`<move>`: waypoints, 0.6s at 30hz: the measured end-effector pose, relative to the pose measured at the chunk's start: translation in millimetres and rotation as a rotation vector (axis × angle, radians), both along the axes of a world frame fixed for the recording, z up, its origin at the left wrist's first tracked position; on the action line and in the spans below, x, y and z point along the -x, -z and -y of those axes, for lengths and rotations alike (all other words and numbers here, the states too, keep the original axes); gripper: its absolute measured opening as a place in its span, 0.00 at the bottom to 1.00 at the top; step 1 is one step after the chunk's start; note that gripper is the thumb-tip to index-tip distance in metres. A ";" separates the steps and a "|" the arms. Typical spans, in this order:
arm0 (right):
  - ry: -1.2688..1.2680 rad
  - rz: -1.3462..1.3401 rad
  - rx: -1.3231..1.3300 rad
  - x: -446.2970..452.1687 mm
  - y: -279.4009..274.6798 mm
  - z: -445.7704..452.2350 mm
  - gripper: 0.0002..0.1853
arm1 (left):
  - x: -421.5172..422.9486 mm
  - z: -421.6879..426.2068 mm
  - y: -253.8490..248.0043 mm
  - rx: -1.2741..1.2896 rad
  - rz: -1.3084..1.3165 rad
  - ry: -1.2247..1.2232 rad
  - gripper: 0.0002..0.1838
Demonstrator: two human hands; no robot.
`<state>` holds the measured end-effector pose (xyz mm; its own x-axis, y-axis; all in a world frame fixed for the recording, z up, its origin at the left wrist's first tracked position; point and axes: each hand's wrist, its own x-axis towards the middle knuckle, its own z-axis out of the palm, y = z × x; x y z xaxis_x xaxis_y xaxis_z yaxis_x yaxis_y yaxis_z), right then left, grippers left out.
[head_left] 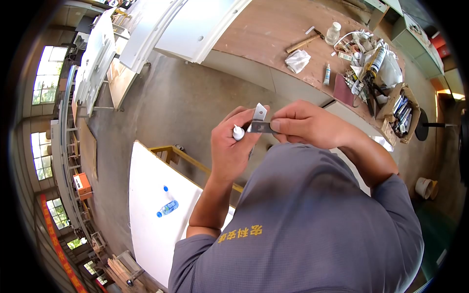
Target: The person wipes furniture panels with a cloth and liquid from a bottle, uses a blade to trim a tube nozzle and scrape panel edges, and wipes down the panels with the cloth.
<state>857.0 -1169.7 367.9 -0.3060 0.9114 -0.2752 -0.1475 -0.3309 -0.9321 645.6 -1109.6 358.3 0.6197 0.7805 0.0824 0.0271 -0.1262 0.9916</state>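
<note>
My left hand (pixel 229 141) is closed around a small bottle with a white pointed nozzle (pixel 238 133); the rest of the bottle is hidden in the palm. A pale, flat angled-tip piece with a hole (pixel 260 112) sticks up by that hand's fingertips. My right hand (pixel 312 124) pinches a dark, flat metal strip with a hole (pixel 263 127) between thumb and fingers. The strip's far end meets the pale piece at my left fingers. I cannot tell whether the two pieces are joined. Both hands are held in front of my grey shirt.
A brown workbench (pixel 254 34) ahead carries a hammer (pixel 303 43), a clear jar (pixel 333 33), a tube (pixel 327 74), a caulking gun (pixel 375 68) and a box of tubes (pixel 403 115). At left, a white panel (pixel 151 234) holds a water bottle (pixel 167 209).
</note>
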 end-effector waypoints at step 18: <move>0.262 -0.068 -0.291 6.3 13.0 -15.7 0.06 | -4.4 2.3 -4.3 -0.130 -0.071 0.004 0.11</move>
<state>850.7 -1154.0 354.9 -0.0614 0.9979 0.0187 -0.2565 0.0024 -0.9666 650.0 -1111.9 362.6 0.6304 0.7639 0.1384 0.0962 -0.2537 0.9625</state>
